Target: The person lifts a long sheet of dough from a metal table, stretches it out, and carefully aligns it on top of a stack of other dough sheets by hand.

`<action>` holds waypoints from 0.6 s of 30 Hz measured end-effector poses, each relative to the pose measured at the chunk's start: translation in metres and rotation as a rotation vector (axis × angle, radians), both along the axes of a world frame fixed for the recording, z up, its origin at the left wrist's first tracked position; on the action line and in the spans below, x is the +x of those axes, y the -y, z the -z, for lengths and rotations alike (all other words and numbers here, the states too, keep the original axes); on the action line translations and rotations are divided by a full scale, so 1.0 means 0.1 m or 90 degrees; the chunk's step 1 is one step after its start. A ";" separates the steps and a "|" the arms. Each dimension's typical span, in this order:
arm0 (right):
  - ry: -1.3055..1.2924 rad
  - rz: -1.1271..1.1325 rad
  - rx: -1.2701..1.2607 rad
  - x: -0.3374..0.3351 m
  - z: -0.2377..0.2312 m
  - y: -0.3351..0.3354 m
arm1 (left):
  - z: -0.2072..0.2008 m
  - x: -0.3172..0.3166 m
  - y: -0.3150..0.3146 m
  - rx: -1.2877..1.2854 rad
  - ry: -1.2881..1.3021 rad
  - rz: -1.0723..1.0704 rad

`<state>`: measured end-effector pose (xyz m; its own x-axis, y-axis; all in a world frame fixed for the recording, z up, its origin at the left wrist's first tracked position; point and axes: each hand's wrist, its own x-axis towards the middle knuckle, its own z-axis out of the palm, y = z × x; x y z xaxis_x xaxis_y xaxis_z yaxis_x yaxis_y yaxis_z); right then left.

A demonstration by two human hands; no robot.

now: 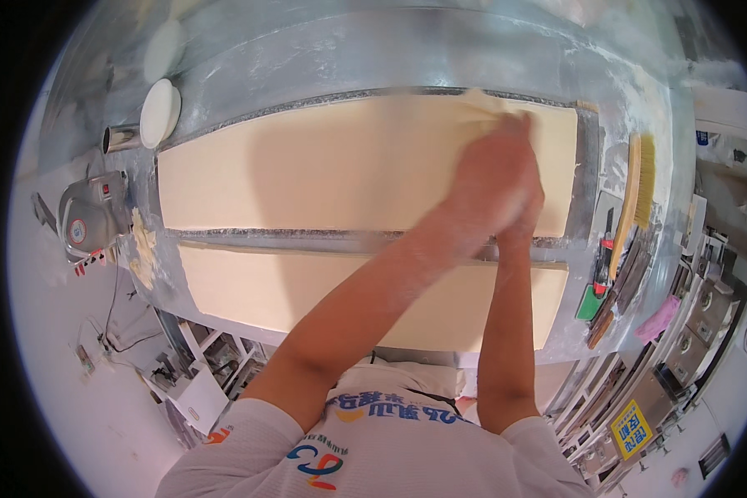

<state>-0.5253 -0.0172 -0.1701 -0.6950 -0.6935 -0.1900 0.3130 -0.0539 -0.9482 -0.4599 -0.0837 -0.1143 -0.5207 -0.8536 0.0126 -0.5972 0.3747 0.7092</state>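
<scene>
Both hands, left hand (490, 178) over right hand (519, 212), press together on the far right end of the long pale rectangular dough sheet (340, 162), near its lifted corner, leaving its left stretch bare beside the floured steel table (373, 58).

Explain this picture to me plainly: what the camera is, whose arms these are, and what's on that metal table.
The single picture comes from a wide fisheye camera worn on a person's head, looking down, so straight edges bend near the rim. The two bare forearms rising from the bottom are that person's own. On the floured metal table lie two long pale dough sheets: a far sheet and a near sheet. Both hands meet at the far sheet's right end: the left hand and the right hand press or gather the dough there, where its corner is bunched up. A white disc sits at far left, and a brush with other tools at right.
</scene>
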 end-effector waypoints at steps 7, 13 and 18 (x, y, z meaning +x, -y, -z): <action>0.005 0.010 0.076 -0.01 0.07 -0.37 | -0.58 -1.14 -0.59 -0.103 0.170 0.357; -0.067 -0.009 0.102 -0.03 0.07 -0.36 | -0.66 -0.15 -0.70 0.348 -0.071 0.201; -0.489 -0.131 0.197 0.16 -0.46 0.08 | 0.42 1.31 0.03 0.383 -0.550 -0.177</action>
<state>-0.5098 -0.0252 -0.1245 -0.5745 -0.8144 0.0811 -0.4476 0.2297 -0.8642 -0.3285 -0.0868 -0.1558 -0.3240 -0.9291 -0.1783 0.1803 -0.2457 0.9524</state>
